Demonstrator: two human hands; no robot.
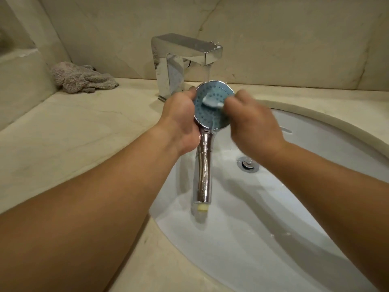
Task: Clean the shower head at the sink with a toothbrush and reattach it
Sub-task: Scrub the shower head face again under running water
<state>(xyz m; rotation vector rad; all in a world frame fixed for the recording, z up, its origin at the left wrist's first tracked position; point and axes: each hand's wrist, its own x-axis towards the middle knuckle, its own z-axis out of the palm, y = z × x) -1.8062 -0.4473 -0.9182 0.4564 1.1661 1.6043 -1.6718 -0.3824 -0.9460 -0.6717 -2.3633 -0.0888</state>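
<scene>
Head view: shower head (212,106) gripped by left hand (181,123) over sink (315,131); toothbrush (212,101) clamped in right hand (252,125), scrubbing nozzles. Cleaning judged midway; reattachment pending.

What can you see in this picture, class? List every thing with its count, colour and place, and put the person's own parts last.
shower head: one, blue-grey face, chrome handle, held over the basin under the tap spout.
toothbrush: one, pale, blurred, lying across the shower head's face.
tap: one, chrome, on the counter behind the basin.
sink: one, white, set into the counter, right of centre.
drain: one, chrome, in the sink's floor.
cloth: one, greyish pink, crumpled in the back left corner of the counter.
counter: one, beige stone, around the sink.
left hand: one, grips the shower head's edge.
right hand: one, holds the toothbrush.
</scene>
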